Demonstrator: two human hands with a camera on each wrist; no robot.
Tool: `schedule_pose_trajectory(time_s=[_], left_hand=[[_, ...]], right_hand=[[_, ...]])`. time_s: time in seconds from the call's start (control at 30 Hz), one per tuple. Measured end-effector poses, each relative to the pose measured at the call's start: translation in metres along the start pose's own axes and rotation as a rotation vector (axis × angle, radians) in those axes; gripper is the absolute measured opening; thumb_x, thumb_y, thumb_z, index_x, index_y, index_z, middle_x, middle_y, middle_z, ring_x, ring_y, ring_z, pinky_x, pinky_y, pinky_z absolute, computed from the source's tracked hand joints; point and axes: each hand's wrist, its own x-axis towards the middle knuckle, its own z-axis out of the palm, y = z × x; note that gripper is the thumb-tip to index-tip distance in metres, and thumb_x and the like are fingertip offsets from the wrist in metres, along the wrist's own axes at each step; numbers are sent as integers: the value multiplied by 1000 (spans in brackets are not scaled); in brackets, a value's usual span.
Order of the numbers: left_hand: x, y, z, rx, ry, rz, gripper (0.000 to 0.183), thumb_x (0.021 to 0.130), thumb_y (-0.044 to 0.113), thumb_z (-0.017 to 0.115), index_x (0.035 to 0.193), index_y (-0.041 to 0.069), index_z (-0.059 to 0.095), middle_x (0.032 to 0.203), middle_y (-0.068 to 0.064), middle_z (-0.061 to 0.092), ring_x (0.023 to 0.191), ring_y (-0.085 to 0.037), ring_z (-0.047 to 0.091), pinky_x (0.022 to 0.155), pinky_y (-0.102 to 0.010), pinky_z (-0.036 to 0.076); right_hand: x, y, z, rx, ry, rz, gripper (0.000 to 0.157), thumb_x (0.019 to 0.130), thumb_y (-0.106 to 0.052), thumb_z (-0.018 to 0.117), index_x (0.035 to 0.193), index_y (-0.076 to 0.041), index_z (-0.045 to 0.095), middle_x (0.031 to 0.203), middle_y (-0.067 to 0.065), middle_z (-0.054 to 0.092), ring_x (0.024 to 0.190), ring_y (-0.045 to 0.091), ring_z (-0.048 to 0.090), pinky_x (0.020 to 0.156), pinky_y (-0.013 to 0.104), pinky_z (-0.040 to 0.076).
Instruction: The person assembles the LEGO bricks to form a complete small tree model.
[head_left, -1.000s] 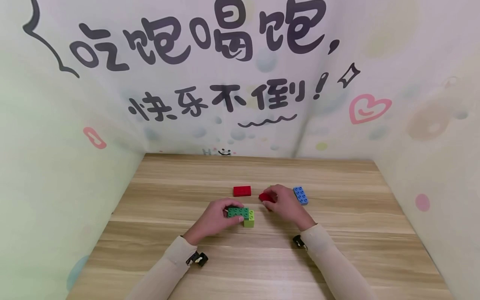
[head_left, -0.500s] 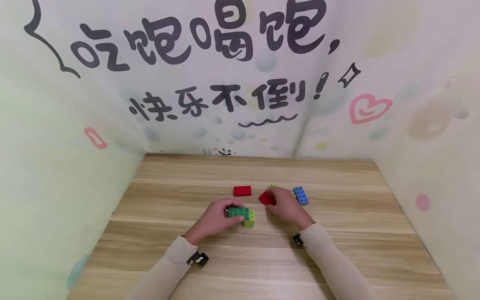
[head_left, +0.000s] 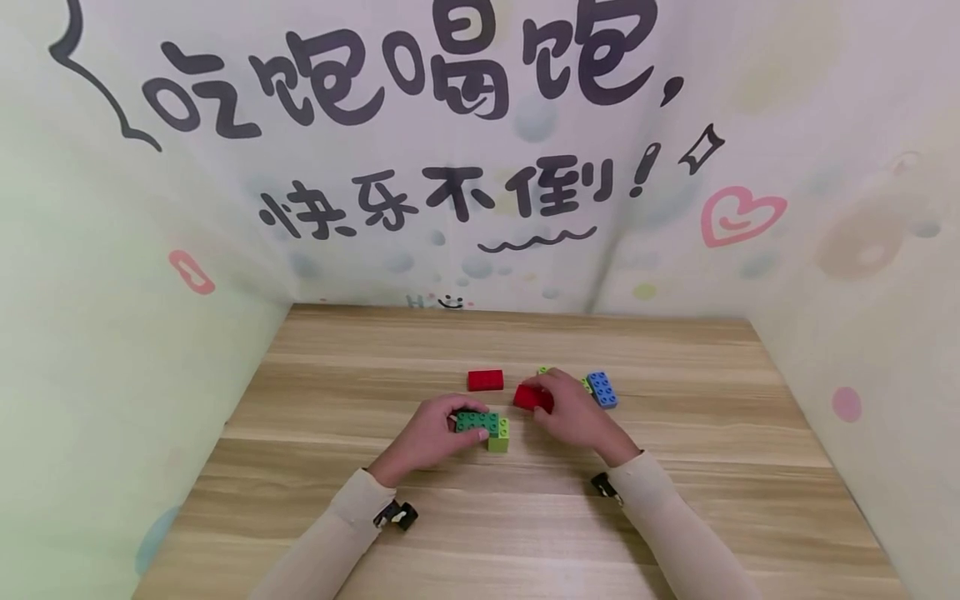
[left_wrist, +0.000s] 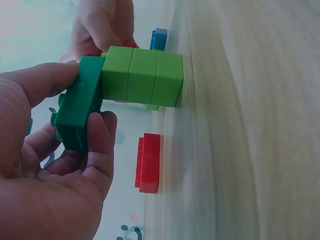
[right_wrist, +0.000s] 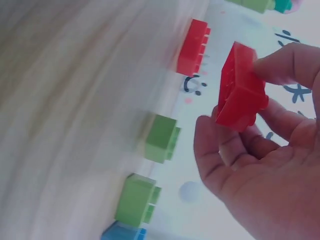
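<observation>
My left hand (head_left: 429, 435) grips a dark green brick (left_wrist: 81, 107) between thumb and fingers. That brick joins the top of a column of light green bricks (left_wrist: 142, 75) and juts out over one side, towards the palm. In my right hand (head_left: 579, 410), thumb and fingertips pinch a red brick (right_wrist: 242, 90); the right wrist view has it off the table, tilted. The two hands are apart, with the green column between them and nearer the left.
Another red brick (head_left: 486, 381) lies behind the hands on the wooden table (head_left: 525, 533). Beyond the right hand are two light green bricks (right_wrist: 161, 139) and a blue brick (head_left: 602, 389). Printed fabric walls (head_left: 375, 275) enclose the back and sides.
The red brick in my right hand has turned, so more of its side faces the head camera. My left hand stays almost still on the dark green brick.
</observation>
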Motion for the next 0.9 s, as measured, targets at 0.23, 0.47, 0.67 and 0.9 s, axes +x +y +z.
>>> schedule_pose_trajectory(time_s=[0.23,0.47,0.67,0.9], left_hand=[[1,-1,0,-12,0,7,28,94,32,83,121,28,76,131,3,70,102,-15,63,82,-29,55],[1,-2,1,-3,4,13,28,93,33,83,120,28,76,132,4,71,106,-15,63,86,-31,54],[2,-3,2,-15,5,12,28,93,32,83,120,28,76,128,3,72,100,-15,63,80,-29,55],[2,-2,2,-37,2,13,28,93,32,83,120,26,76,126,1,71,95,-16,62,74,-27,55]], right_hand=[[-12,-19,-9,31,-24,-83,43,91,-11,72,134,-17,70,123,0,66,104,17,58,89,37,57],[-23,-31,-8,3,-38,-144,44,90,-9,71,133,-17,71,122,-3,64,104,14,57,88,34,56],[-28,-35,-4,26,-42,-212,42,89,-5,73,130,-15,72,123,-4,64,105,12,57,86,29,57],[-31,-38,3,37,-17,-229,37,90,-6,77,125,-16,73,118,-7,63,105,8,57,89,28,57]])
